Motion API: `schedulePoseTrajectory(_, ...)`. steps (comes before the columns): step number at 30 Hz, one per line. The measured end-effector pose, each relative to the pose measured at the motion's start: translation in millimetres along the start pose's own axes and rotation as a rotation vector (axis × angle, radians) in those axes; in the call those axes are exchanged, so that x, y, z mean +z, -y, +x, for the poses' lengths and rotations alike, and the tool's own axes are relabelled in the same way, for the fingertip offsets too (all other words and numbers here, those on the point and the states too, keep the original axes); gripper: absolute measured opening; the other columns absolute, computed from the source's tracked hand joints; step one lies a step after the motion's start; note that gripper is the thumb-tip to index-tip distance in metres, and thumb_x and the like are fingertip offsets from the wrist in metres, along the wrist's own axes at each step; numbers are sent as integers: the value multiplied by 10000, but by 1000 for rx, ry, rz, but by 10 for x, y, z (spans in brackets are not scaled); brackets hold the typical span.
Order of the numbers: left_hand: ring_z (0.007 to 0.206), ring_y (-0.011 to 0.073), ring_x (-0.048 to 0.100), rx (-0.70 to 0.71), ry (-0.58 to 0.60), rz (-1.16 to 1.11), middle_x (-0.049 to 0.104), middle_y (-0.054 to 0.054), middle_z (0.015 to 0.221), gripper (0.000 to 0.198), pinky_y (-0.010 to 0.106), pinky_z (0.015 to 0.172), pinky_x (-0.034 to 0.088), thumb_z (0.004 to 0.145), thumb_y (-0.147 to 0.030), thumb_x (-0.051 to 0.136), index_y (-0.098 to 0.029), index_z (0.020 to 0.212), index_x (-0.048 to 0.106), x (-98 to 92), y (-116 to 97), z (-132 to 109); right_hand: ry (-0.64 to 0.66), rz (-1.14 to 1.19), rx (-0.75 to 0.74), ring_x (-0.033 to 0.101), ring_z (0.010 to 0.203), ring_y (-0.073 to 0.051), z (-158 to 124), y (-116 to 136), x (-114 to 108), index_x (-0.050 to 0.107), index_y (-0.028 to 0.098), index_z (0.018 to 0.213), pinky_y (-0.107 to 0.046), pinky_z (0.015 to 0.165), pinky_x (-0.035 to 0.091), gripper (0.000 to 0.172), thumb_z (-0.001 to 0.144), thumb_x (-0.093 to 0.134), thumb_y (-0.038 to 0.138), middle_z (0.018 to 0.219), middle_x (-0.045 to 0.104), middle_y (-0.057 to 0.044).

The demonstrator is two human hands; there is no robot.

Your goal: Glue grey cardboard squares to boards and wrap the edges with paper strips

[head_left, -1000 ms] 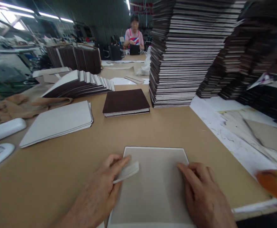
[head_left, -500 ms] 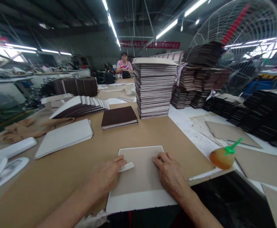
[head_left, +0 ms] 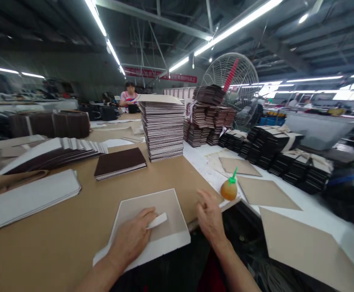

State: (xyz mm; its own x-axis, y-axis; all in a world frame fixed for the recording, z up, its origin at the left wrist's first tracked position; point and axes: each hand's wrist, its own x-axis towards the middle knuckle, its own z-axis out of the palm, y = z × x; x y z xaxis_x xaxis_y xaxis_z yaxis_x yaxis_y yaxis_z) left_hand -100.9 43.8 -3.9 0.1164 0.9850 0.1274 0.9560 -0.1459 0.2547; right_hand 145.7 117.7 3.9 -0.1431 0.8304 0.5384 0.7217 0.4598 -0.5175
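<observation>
My left hand (head_left: 136,231) is closed around a small white flat scraper (head_left: 159,220) that sticks out past the fingers. It rests on a beige panel (head_left: 165,202) with pale edges and a white strip along the near side, lying at the table's front edge. My right hand (head_left: 209,211) is off the panel, to its right, with nothing visible in it and its fingers loosely bent and apart. Just beyond that hand stands a round squeeze bottle (head_left: 229,190) of amber liquid with a green nozzle.
A tall stack of panels (head_left: 165,129) stands ahead, beside a short dark brown pile (head_left: 120,162). White sheets (head_left: 34,198) lie at the left. Beige boards (head_left: 310,239) and black bundles (head_left: 274,142) are on the right. A large fan (head_left: 231,81) and a person (head_left: 128,95) are farther back.
My right hand has left the panel and moved right, toward the squeeze bottle. The panel now lies at an angle under my left hand. The view has swung to the right.
</observation>
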Motion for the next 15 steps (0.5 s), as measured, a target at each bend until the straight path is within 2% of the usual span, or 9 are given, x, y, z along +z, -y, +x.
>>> schedulePoseTrajectory(3,1130,201,553,5,6,-21,493,-34,1369,491,368,1001,406,789,-86,413,-300,1201,572,38,61,5,-299,-62,280,373,1203,-301,6,-496,-297,328,126,1338,-460,927,364,517,890,380,378,1306,385,-196)
schedulePoseTrajectory(5,1125,200,555,-2,8,-39,489,-30,1372,482,363,1010,395,792,-93,412,-291,1200,573,46,71,-1,-366,-84,380,338,1223,-353,69,-752,-397,293,83,1346,-513,953,318,685,818,483,474,1306,372,-238)
schedulePoseTrajectory(7,1112,201,562,-6,10,-43,488,-27,1372,481,366,1009,395,790,-91,406,-286,1197,574,54,70,-9,-336,-76,416,372,1193,-377,145,-909,-403,373,77,1293,-514,969,302,753,718,594,512,1250,440,-235)
schedulePoseTrajectory(10,1088,207,577,-9,-5,-34,487,-25,1374,476,382,976,417,792,-90,396,-285,1188,576,60,61,-15,-260,-33,442,473,1078,-366,220,-985,-335,479,121,1193,-485,933,346,673,667,639,508,1106,546,-183)
schedulePoseTrajectory(15,1048,230,598,-13,-8,-37,502,-21,1360,458,402,899,463,775,-91,425,-282,1159,586,-13,24,-19,-222,99,456,501,1026,-325,259,-802,-354,461,148,1192,-472,910,370,675,664,634,531,1104,539,-136)
